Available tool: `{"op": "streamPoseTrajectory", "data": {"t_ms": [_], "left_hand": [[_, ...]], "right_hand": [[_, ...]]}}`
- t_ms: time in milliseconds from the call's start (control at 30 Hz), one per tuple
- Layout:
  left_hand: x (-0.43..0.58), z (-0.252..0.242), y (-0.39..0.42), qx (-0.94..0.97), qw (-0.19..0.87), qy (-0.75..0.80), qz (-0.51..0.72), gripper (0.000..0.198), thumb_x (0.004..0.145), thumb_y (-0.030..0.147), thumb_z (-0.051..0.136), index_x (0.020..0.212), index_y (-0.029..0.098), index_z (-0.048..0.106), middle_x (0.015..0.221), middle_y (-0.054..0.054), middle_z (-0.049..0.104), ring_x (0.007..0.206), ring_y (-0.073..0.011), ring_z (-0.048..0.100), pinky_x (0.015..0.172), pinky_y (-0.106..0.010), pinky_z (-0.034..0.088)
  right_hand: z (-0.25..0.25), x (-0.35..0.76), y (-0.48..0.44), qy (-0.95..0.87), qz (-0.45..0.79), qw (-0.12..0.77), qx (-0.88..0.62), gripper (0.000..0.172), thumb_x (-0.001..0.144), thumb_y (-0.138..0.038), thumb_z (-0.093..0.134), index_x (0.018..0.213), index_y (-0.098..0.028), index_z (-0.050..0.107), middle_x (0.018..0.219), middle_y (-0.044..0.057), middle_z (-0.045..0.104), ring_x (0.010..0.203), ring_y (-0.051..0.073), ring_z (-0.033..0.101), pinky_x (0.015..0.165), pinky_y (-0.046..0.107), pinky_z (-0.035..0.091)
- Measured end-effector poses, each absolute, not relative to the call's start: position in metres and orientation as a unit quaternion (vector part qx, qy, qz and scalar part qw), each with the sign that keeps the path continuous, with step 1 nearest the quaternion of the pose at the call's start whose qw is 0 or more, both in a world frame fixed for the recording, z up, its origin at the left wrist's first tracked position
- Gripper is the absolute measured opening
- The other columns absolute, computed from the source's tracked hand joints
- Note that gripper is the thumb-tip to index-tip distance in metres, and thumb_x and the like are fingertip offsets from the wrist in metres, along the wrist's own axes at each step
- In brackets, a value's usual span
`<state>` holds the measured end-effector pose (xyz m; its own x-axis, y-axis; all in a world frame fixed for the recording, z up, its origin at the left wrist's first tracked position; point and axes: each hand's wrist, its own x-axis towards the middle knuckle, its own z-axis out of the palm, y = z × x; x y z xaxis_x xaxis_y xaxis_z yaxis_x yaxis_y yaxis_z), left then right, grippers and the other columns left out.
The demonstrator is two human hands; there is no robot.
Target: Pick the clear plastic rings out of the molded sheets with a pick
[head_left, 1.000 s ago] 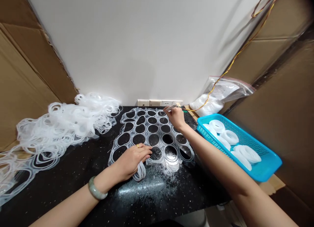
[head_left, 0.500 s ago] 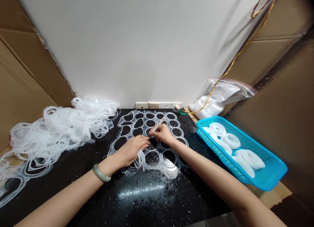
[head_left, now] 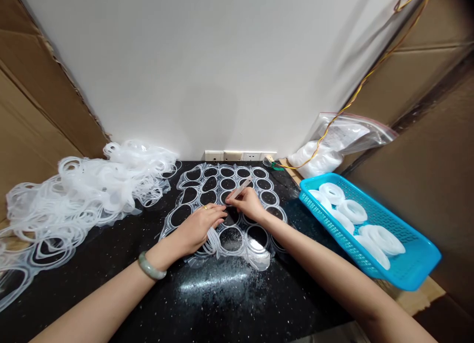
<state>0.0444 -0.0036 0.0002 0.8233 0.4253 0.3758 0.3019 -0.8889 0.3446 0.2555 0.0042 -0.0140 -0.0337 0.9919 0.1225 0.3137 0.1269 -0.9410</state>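
A translucent sheet of joined rings [head_left: 227, 171] lies flat on the black speckled counter. My left hand [head_left: 200, 226] rests on its near-left part, fingers closed, with a bundle of loose white rings [head_left: 212, 241] gathered under the palm. Pinched in my right hand [head_left: 247, 204] is a thin, pale, stick-like tool [head_left: 243, 185], which slants up and away over the sheet. The fingertips of both hands almost meet near the sheet's middle. What the right fingertips touch there is too small to make out.
A heap of translucent ring scraps [head_left: 99, 185] covers the counter's left side. At right stands a blue basket [head_left: 418, 254] with several coils of white rings [head_left: 352, 212]. Behind it sits a clear plastic bag [head_left: 318, 157]. Wall sockets [head_left: 233, 156] and a twisted yellow wire [head_left: 355, 93] are at the back.
The view has shifted slightly, so the basket appears a bit further right. Both hands keep nearly the same place on the sheet, with the same holds.
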Motion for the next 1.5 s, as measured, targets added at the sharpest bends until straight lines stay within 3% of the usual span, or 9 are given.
{"op": "streamPoseTrajectory", "data": {"t_ms": [167, 367, 567, 700, 967, 1133, 1233, 1367, 1500], "left_hand": [[0.044, -0.001, -0.004, 0.946, 0.134, 0.196, 0.223, 0.031, 0.102, 0.023, 0.038, 0.120, 0.014, 0.062, 0.124, -0.013, 0.065, 0.121, -0.0240, 0.056, 0.101, -0.045, 0.049], [0.045, 0.004, -0.006, 0.939, 0.154, 0.206, 0.227, 0.031, 0.102, 0.025, 0.036, 0.116, 0.013, 0.062, 0.121, -0.013, 0.065, 0.114, -0.0240, 0.058, 0.097, -0.043, 0.049], [0.048, 0.011, -0.006, 0.942, 0.177, 0.193, 0.209, 0.028, 0.100, 0.020, 0.036, 0.108, 0.015, 0.062, 0.106, -0.011, 0.066, 0.102, -0.0234, 0.060, 0.090, -0.042, 0.051], [0.047, 0.009, -0.005, 0.941, 0.182, 0.190, 0.212, 0.028, 0.101, 0.020, 0.036, 0.107, 0.017, 0.062, 0.104, -0.010, 0.066, 0.100, -0.0228, 0.061, 0.089, -0.041, 0.051], [0.041, 0.001, -0.006, 0.935, 0.172, 0.207, 0.231, 0.032, 0.102, 0.022, 0.036, 0.122, 0.016, 0.059, 0.118, -0.013, 0.065, 0.115, -0.0243, 0.057, 0.096, -0.044, 0.050], [0.042, 0.001, -0.006, 0.941, 0.156, 0.200, 0.224, 0.033, 0.102, 0.023, 0.035, 0.122, 0.016, 0.059, 0.125, -0.013, 0.062, 0.118, -0.0245, 0.055, 0.097, -0.045, 0.049], [0.044, 0.001, -0.004, 0.945, 0.154, 0.200, 0.209, 0.033, 0.102, 0.023, 0.033, 0.123, 0.016, 0.058, 0.123, -0.012, 0.063, 0.117, -0.0244, 0.055, 0.097, -0.044, 0.048], [0.046, 0.003, -0.002, 0.939, 0.170, 0.212, 0.211, 0.031, 0.103, 0.025, 0.034, 0.112, 0.016, 0.062, 0.110, -0.011, 0.065, 0.106, -0.0235, 0.058, 0.091, -0.041, 0.049], [0.047, 0.011, -0.005, 0.935, 0.200, 0.204, 0.212, 0.029, 0.101, 0.022, 0.034, 0.096, 0.016, 0.062, 0.093, -0.009, 0.065, 0.089, -0.0217, 0.058, 0.082, -0.038, 0.050]], "right_hand": [[-0.014, 0.256, 0.000, -0.659, 0.312, 0.414, -0.545, 0.007, 0.077, -0.020, 0.068, 0.076, -0.015, 0.072, 0.073, 0.003, 0.072, 0.048, 0.010, 0.057, 0.050, 0.022, 0.044], [-0.007, 0.253, -0.011, -0.748, 0.154, 0.360, -0.536, 0.011, 0.083, -0.014, 0.064, 0.081, -0.018, 0.074, 0.087, 0.004, 0.075, 0.078, 0.017, 0.068, 0.072, 0.024, 0.047], [-0.003, 0.250, -0.012, -0.809, 0.039, 0.270, -0.521, 0.021, 0.094, -0.020, 0.053, 0.087, -0.017, 0.073, 0.089, 0.005, 0.074, 0.075, 0.015, 0.066, 0.067, 0.022, 0.042], [0.002, 0.248, -0.008, -0.821, 0.007, 0.213, -0.529, 0.022, 0.094, -0.018, 0.054, 0.085, -0.016, 0.073, 0.089, 0.006, 0.073, 0.072, 0.014, 0.065, 0.063, 0.022, 0.039], [0.000, 0.251, 0.002, -0.732, 0.189, 0.308, -0.578, 0.008, 0.082, -0.018, 0.067, 0.081, -0.017, 0.075, 0.081, 0.005, 0.075, 0.076, 0.018, 0.068, 0.068, 0.023, 0.045], [-0.007, 0.255, 0.009, -0.661, 0.321, 0.348, -0.582, 0.008, 0.077, -0.020, 0.070, 0.080, -0.013, 0.074, 0.070, 0.003, 0.072, 0.046, 0.011, 0.057, 0.048, 0.021, 0.040], [-0.006, 0.254, 0.007, -0.650, 0.342, 0.344, -0.584, 0.010, 0.079, -0.021, 0.068, 0.082, -0.013, 0.073, 0.068, 0.003, 0.070, 0.040, 0.009, 0.051, 0.044, 0.020, 0.038], [0.000, 0.250, -0.005, -0.740, 0.202, 0.313, -0.560, 0.012, 0.087, -0.020, 0.061, 0.083, -0.016, 0.072, 0.080, 0.004, 0.072, 0.062, 0.012, 0.063, 0.061, 0.021, 0.042], [0.004, 0.247, -0.012, -0.814, 0.022, 0.172, -0.555, 0.021, 0.094, -0.019, 0.051, 0.090, -0.019, 0.071, 0.094, 0.007, 0.071, 0.076, 0.016, 0.064, 0.064, 0.023, 0.039]]}}
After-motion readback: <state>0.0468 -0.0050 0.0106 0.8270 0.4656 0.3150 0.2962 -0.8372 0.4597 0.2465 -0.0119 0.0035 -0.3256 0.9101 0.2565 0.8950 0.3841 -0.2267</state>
